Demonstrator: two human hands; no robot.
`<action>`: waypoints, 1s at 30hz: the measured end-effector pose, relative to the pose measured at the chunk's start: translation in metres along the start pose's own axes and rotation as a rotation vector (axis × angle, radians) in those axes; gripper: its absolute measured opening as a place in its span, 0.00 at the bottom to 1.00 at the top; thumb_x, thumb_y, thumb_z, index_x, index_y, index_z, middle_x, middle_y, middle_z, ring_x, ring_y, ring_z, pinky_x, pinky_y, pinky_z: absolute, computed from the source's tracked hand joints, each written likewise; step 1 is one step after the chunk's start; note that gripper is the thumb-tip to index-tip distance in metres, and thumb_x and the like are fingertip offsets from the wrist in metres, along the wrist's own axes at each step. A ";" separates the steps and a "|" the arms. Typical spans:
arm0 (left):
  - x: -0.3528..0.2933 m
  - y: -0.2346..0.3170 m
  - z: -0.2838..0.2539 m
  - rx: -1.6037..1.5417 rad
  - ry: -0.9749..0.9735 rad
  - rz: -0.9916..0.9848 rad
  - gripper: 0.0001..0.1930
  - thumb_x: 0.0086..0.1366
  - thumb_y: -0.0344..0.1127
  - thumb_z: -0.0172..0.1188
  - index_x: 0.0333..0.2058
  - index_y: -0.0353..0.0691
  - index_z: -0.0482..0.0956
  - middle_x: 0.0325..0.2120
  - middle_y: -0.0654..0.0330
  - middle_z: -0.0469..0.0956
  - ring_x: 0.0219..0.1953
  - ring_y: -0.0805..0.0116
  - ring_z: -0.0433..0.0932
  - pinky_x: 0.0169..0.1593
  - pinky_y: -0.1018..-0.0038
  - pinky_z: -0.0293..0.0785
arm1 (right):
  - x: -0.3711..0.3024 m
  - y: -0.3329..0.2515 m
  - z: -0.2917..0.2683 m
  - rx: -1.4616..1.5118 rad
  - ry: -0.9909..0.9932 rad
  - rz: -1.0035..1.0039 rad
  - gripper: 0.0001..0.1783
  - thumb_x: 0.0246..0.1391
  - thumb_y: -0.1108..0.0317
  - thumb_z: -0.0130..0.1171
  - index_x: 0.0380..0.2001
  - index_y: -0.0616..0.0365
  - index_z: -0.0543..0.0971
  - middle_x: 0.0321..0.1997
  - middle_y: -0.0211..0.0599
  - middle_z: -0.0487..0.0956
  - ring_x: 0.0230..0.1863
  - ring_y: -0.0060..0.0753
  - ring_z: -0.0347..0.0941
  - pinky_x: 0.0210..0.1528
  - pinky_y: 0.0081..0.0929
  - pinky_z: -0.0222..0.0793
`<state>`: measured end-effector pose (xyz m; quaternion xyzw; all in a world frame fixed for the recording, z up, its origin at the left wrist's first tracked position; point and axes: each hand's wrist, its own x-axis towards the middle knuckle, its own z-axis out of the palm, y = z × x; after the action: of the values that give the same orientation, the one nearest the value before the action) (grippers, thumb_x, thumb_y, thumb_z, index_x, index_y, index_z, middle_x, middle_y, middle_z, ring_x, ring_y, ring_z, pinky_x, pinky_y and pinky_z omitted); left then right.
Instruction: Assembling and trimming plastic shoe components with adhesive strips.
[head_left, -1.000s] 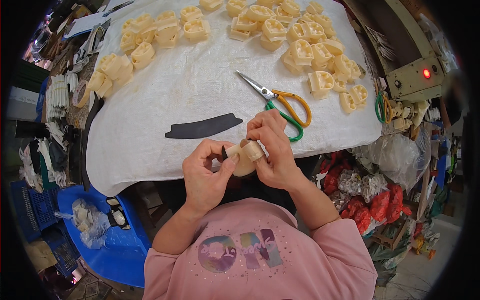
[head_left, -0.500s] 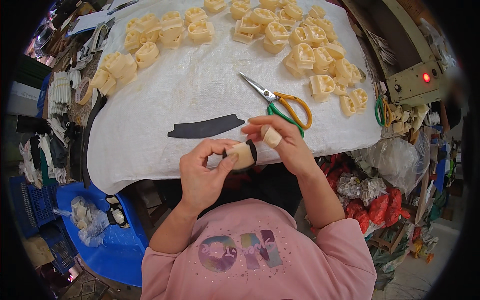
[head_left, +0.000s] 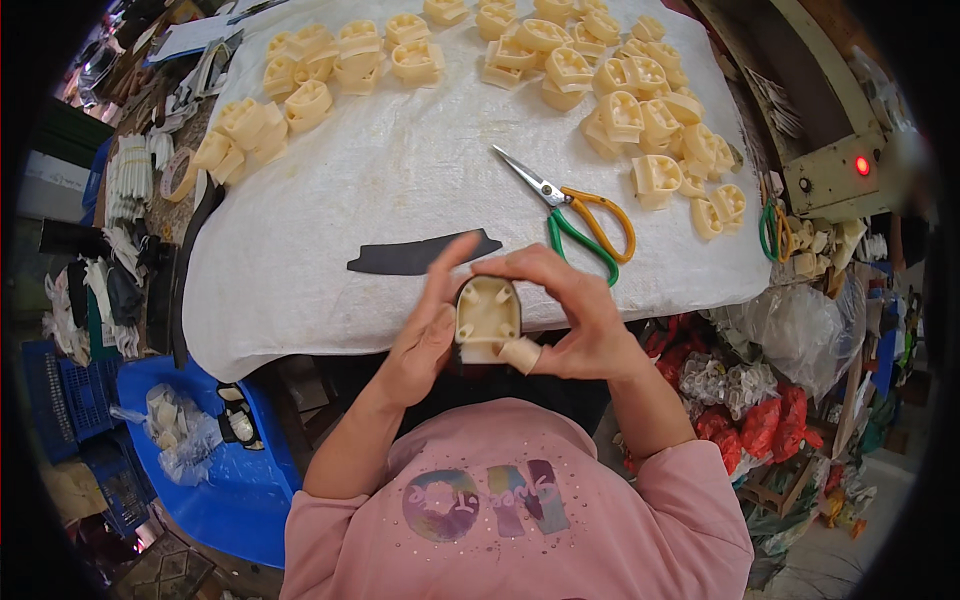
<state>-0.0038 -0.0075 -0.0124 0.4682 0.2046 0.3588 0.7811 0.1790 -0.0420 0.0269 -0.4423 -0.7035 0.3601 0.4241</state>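
Between my two hands is a hollow cream plastic shoe heel, its D-shaped opening facing up and small posts showing inside. A dark strip wraps round its curved outer edge. My left hand presses its left side, forefinger raised and blurred. Across the far rim and right side curl the fingers of my right hand, whose thumb wears a beige wrap near the flat edge. A flat black strip of material lies just beyond. Scissors with one yellow and one green handle rest open to its right.
Many similar cream heels sit in groups across the far side of the white cloth-covered table. A blue plastic tub stands at lower left. Plastic bags crowd the right. A machine panel shows a red light.
The heel has turned so its hollow side shows. My right hand has come in from the upper right and taken hold of it. The left hand's grip has shifted to the side.
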 end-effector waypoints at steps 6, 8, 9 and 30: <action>-0.006 0.002 0.013 -0.264 0.037 -0.117 0.31 0.61 0.38 0.43 0.62 0.41 0.46 0.36 0.49 0.71 0.35 0.62 0.75 0.38 0.70 0.74 | -0.006 0.016 0.025 0.178 0.139 -0.109 0.36 0.34 0.71 0.69 0.52 0.59 0.70 0.49 0.40 0.73 0.46 0.40 0.70 0.49 0.33 0.66; -0.008 0.002 0.014 -0.215 0.078 -0.112 0.29 0.62 0.38 0.41 0.61 0.42 0.46 0.35 0.49 0.71 0.34 0.63 0.75 0.37 0.70 0.74 | -0.005 0.020 0.027 0.103 0.108 -0.166 0.36 0.34 0.71 0.70 0.52 0.58 0.69 0.48 0.40 0.73 0.43 0.43 0.72 0.45 0.33 0.68; -0.008 0.000 0.014 -0.129 0.108 -0.073 0.29 0.64 0.41 0.41 0.61 0.43 0.45 0.36 0.50 0.71 0.34 0.64 0.75 0.37 0.71 0.74 | -0.006 0.025 0.029 0.078 0.135 -0.177 0.33 0.39 0.67 0.68 0.52 0.57 0.69 0.48 0.39 0.71 0.41 0.39 0.72 0.42 0.31 0.70; 0.003 0.002 0.026 0.135 0.395 0.199 0.24 0.66 0.39 0.37 0.58 0.34 0.56 0.50 0.55 0.64 0.44 0.73 0.69 0.48 0.76 0.68 | -0.008 0.023 0.068 0.356 0.195 -0.003 0.26 0.62 0.57 0.39 0.58 0.61 0.61 0.56 0.45 0.63 0.54 0.41 0.61 0.58 0.32 0.54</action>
<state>0.0142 -0.0194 0.0018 0.4579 0.3299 0.5041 0.6537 0.1260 -0.0500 -0.0212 -0.3920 -0.5852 0.4336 0.5621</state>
